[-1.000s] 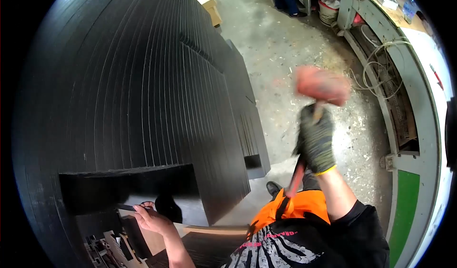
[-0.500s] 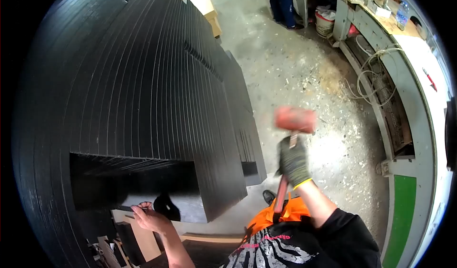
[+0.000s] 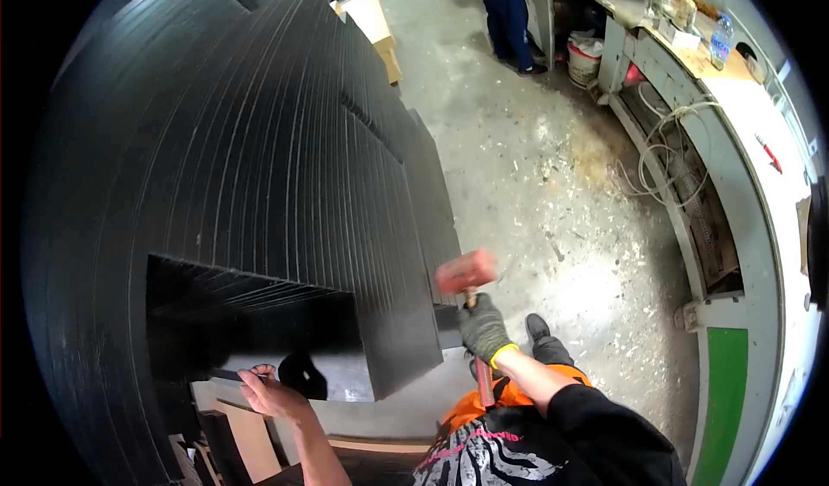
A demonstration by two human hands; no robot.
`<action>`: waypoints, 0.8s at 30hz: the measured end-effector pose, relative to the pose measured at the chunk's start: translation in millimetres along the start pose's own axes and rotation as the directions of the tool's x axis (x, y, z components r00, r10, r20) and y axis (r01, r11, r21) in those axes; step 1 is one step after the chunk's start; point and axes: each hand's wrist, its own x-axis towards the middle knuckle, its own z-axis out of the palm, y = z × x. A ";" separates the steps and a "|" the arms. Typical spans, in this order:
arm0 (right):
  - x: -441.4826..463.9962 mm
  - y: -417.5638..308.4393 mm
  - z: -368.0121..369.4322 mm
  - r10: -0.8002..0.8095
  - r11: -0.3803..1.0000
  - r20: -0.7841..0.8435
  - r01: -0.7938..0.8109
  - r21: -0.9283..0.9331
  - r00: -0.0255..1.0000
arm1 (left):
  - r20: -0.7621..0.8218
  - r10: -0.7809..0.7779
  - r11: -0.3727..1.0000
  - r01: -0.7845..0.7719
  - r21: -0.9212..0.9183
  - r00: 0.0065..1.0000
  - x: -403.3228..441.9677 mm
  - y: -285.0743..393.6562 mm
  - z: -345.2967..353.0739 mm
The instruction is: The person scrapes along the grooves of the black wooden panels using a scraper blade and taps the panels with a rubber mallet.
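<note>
- Beside the panel stack (image 3: 285, 166), I'm seeing the right hand (image 3: 484, 328) gripping the mallet (image 3: 466, 271), handle (image 3: 484, 382) pointing bodyward.
- At the stack's near cutout (image 3: 259, 326), closer in, the left hand (image 3: 275, 397) is apparently pinching a dark strip (image 3: 226, 374).

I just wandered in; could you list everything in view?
Boards: many, black, stacked left
Thin strip: one, dark, lower left
Mallet: one, reddish head, centre
Workbench: one, grey with green panel, right
Bottle: one, clear and blue, on workbench
Pen-like item: one, red, on workbench
Cable: count unclear, pale, looped by workbench
Bucket: one, whitish, upper right
Other people: at least one, navy trousers, top
Floor: one, grey, middle
Left hand: one, bare, holding thin strip
Right hand: one, dark glove, yellow cuff, gripping mallet
</note>
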 end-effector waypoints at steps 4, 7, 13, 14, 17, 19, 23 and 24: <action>15.9 -16.2 -50.4 0.407 0.728 0.239 -0.471 0.497 0.882 | -0.090 0.019 0.999 -0.017 0.032 0.996 -2.3 4.5 5.9; 0.1 -70.3 -83.3 0.298 0.781 0.162 -0.338 0.525 0.941 | -0.109 -0.005 1.000 0.002 -0.029 0.994 -0.5 2.4 0.2; -33.0 -122.2 -109.6 -0.516 0.853 0.319 0.510 0.108 0.795 | -0.009 0.030 0.978 -0.031 -0.205 1.000 -1.2 0.1 -11.0; -29.5 -135.3 -111.9 -0.757 0.600 0.360 0.799 0.051 0.546 | -0.009 0.014 0.974 -0.015 -0.227 1.000 -3.0 3.0 -9.0; -41.0 -179.2 -93.3 -0.698 0.424 0.581 0.895 -0.136 0.418 | -0.050 0.043 0.989 -0.050 -0.143 0.998 -8.0 8.0 -19.3; -41.9 -200.8 -75.9 -0.757 0.184 0.612 0.973 -0.141 0.231 | -0.038 0.020 0.973 -0.028 -0.228 0.999 -21.3 10.4 -45.7; -45.3 -243.8 -21.3 -0.770 0.217 0.622 0.975 0.050 0.139 | -0.078 -0.016 1.000 0.017 0.010 0.997 -60.4 22.1 -94.1; -48.5 -257.2 -8.6 -0.735 0.241 0.665 0.968 0.074 0.132 | -0.091 -0.033 0.999 0.037 0.039 0.995 -70.0 20.7 -105.1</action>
